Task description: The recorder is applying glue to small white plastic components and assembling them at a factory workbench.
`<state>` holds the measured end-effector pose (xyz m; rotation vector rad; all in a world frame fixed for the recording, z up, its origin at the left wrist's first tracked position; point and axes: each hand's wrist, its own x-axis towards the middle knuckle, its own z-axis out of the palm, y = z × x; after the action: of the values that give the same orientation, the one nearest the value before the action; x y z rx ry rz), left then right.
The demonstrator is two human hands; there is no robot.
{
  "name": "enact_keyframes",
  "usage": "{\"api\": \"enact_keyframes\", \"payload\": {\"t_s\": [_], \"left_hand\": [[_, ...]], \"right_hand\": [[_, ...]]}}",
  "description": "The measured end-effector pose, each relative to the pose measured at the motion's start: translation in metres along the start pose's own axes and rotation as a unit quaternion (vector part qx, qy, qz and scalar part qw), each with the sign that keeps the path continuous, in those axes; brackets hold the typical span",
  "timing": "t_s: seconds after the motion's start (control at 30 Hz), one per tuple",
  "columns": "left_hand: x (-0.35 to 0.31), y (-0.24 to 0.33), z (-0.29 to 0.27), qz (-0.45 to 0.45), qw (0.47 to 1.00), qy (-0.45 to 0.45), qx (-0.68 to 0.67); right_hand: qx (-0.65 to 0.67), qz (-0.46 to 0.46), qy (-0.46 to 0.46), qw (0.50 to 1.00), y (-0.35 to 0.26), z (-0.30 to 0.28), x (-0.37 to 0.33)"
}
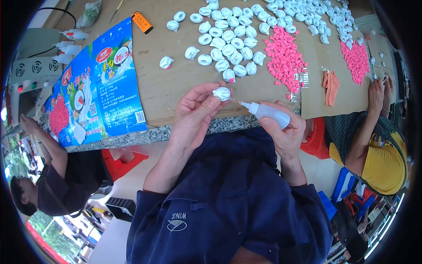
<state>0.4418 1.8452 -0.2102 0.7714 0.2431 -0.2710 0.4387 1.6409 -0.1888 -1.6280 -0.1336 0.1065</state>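
Note:
Between the fingertips of my left hand [193, 115] is a small white rounded plastic piece [221, 93] with a dark marking on it. My right hand [288, 131] is wrapped round a translucent squeeze bottle [273, 115], tilted so that its thin nozzle points left. The nozzle's tip is close to the white piece; whether they touch I cannot tell. Just beyond my hands lie many similar white pieces [227, 48], some showing a bit of pink. To their right is a heap of small pink parts [283, 57].
Brown cardboard [160, 94] covers the worktop above a granite edge [176, 133]. A blue printed sheet [125, 88] and an orange box-shaped item [142, 22] lie at left. Orange cloth [330, 88] and another pink heap [354, 61] are at right. Co-workers [382, 154] sit on both sides.

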Motion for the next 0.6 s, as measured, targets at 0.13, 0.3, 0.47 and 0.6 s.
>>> {"api": "enact_keyframes", "payload": {"t_s": [0.13, 0.3, 0.47, 0.6], "left_hand": [[0.0002, 0.0, -0.0006, -0.003, 1.0, 0.006, -0.014], [0.001, 0.0001, -0.0017, 0.003, 1.0, 0.014, -0.018], [0.0002, 0.0006, -0.0005, 0.003, 1.0, 0.009, -0.016], [0.0001, 0.0007, -0.0016, 0.003, 1.0, 0.017, -0.011]], "right_hand": [[-0.003, 0.015, 0.012, 1.0, -0.0049, 0.0017, 0.0004], [-0.005, 0.015, 0.024, 1.0, -0.0035, 0.0013, 0.0008], [0.006, 0.024, 0.011, 1.0, -0.0061, 0.0028, 0.0014], [0.02, 0.042, 0.015, 0.999, -0.0054, -0.001, -0.0005]]}}
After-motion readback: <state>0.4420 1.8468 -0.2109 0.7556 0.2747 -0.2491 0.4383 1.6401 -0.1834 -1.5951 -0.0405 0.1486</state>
